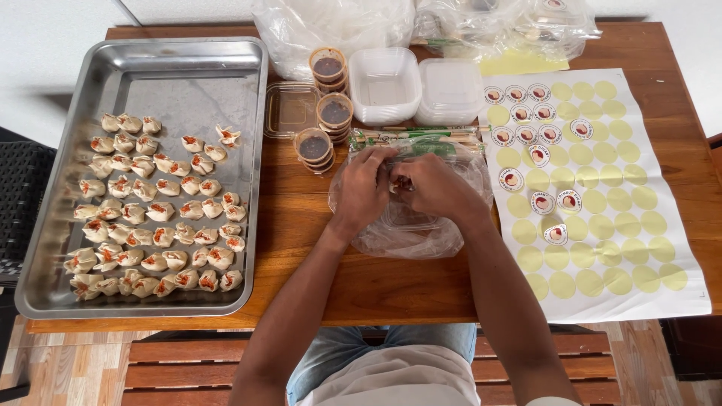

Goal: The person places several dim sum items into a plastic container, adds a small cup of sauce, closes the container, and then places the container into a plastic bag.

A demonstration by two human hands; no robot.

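Note:
My left hand (pixel 364 188) and my right hand (pixel 436 188) meet over a clear plastic bag (pixel 406 239) on the wooden table. Inside the bag lies a clear plastic container (pixel 410 219). The fingers of both hands pinch the bag's plastic near its top, where a bit of red filling shows between them. Wrapped chopsticks with green print (pixel 421 137) lie just beyond my hands. A large steel tray (pixel 188 83) at the left holds several rows of pale dumplings with orange tops (pixel 158 214).
Three stacks of small sauce cups with dark sauce (pixel 329 68) stand behind my hands, beside empty clear containers (pixel 385 84) and lids (pixel 450 90). A white sticker sheet (pixel 602 225) with round labels covers the right. Plastic bags (pixel 331 26) sit at the back. A wooden bench (pixel 188 368) lies below.

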